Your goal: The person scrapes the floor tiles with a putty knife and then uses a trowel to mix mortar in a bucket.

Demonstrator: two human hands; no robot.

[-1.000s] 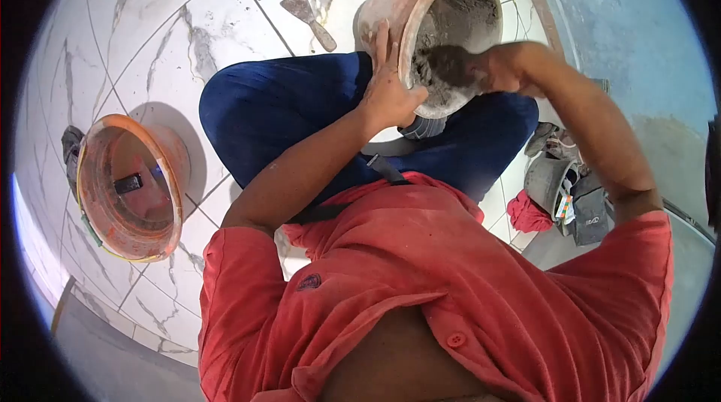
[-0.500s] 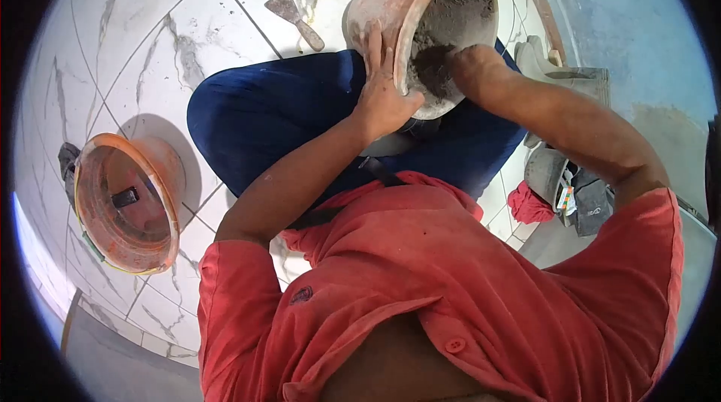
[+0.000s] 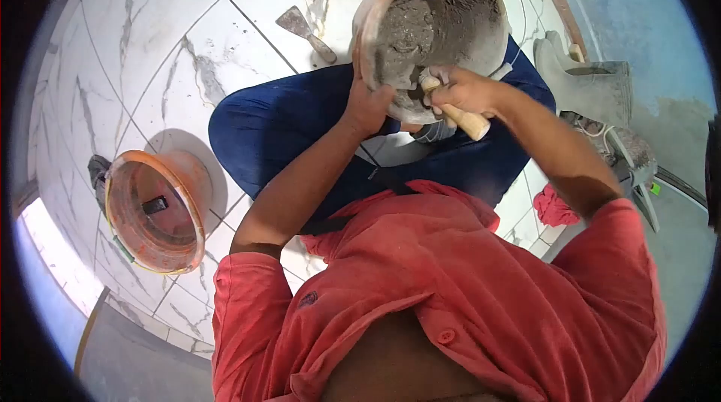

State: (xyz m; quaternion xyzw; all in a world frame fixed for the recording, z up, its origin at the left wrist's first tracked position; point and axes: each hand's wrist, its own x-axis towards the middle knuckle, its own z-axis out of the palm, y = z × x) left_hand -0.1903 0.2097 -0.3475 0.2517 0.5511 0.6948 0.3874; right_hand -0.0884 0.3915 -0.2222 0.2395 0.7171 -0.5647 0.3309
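Observation:
A tilted bucket [image 3: 492,52] rests between my legs, its mouth turned toward me. Wet grey mortar [image 3: 409,26] coats its inside and lies in it. My left hand [image 3: 368,105] is closed on the lower left rim. At the lower right of the mouth, my right hand [image 3: 462,92] is wrapped around the wooden handle of a trowel [image 3: 472,124]. The handle's butt points down toward me; the trowel's blade is mostly hidden by the hand and the mortar.
On the tiled floor at the left stands an orange bucket [image 3: 197,207] with a dark object [image 3: 155,204] inside. A scraper [image 3: 306,32] lies beyond my left knee. Grey boots [image 3: 601,86] and a red cloth [image 3: 554,207] are at the right, near the blue wall [image 3: 638,19].
My right hand has come up from deep inside the bucket to its rim, bringing the wooden handle into view. The bucket's mouth has turned more toward me, and my left hand has shifted along the rim.

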